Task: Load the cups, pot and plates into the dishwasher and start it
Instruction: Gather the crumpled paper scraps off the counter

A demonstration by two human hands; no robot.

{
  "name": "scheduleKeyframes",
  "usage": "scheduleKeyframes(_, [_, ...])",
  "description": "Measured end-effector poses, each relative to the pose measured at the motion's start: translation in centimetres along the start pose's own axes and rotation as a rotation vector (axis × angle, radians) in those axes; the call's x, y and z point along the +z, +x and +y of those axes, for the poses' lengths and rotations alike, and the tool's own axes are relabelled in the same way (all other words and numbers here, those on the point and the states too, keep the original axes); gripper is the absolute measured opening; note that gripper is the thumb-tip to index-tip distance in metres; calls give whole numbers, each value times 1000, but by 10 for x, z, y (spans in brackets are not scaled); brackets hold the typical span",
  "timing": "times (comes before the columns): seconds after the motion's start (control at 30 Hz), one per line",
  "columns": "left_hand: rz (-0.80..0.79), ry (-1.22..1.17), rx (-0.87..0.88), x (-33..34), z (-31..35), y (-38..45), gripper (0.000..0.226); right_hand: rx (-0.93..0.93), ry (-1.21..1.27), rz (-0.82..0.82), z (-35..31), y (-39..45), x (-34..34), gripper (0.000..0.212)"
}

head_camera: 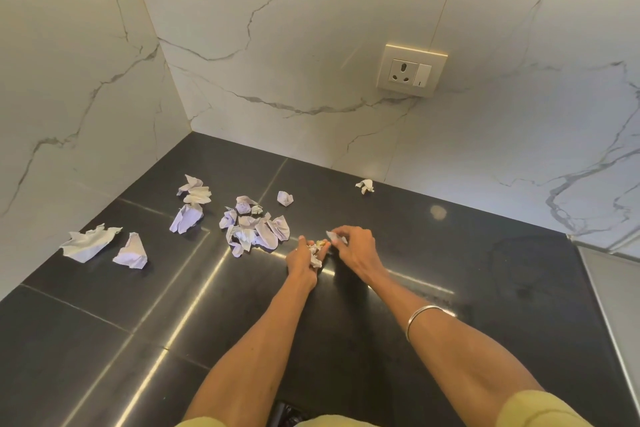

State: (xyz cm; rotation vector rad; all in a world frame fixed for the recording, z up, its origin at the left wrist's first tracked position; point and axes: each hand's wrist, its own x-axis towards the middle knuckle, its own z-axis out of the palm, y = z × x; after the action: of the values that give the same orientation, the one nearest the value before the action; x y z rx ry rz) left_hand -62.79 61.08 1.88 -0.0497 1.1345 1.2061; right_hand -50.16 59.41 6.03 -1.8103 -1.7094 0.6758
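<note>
Left hand (306,258) clutches a crumpled white paper wad (316,259); right hand (353,246) pinches a small white paper scrap (333,236). Remaining crumpled papers (256,229) lie left of both hands on the black glossy tabletop (450,288), nearer the left hand.

The left grip (304,258) holds a crumpled wad (316,256) of white paper with something yellowish in it, low over the glossy black desk (467,253). Just beside it, the right grip (356,248) pinches a small scrap (334,237) of white paper. More crumpled papers lie on the desk: a dense heap (256,230) just left of the grips, three pieces (192,204) farther back-left, two larger ones (90,242) far left, a little ball (284,198), and a lone wad (364,186) near the wall.
</note>
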Motion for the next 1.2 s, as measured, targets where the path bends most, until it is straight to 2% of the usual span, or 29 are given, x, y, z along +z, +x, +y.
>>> scheduleKeyframes(0.07, [20,49,14,-1,-1,0,28,-40,72,20,-14,3,4,20])
scheduleKeyframes(0.17, [19,142,17,-4,-2,1,23,-92,74,-44,-28,4,15,18])
scheduleKeyframes(0.27, [-28,95,-5,-6,3,-2,17,-135,34,-105,-34,-1,29,19])
scheduleKeyframes(0.3, [-39,50,-23,-7,4,-2,21,-151,14,-110,-34,-3,33,18])
scheduleKeyframes(0.4, [-66,-57,-112,-12,10,-5,52,-202,-41,-75,-29,-11,44,17])
scheduleKeyframes(0.47, [-99,-54,-131,-15,11,-5,59,-208,-33,-35,-27,-15,45,16])
scheduleKeyframes(0.67, [-101,19,-110,-5,8,-7,28,-257,-119,83,-29,-16,35,19])
scheduleKeyframes(0.77, [-19,108,-90,-4,2,11,32,-200,-47,38,-22,-15,34,26])
scheduleKeyframes(0.83, [-2,190,-73,-14,-13,64,47,-193,-17,18,-19,-16,32,23])
scheduleKeyframes(0.87, [-21,208,-75,-17,-16,80,47,-189,-1,21,-19,-17,30,20])
scheduleKeyframes(0.97, [22,244,-57,3,5,45,15,-181,43,72,-16,-14,23,16])
scheduleKeyframes(1.07, [-23,261,-24,23,24,18,30,-183,13,103,-13,-1,16,17])
scheduleKeyframes(1.2, [-65,242,-31,32,25,27,31,-161,30,132,-11,23,9,17])
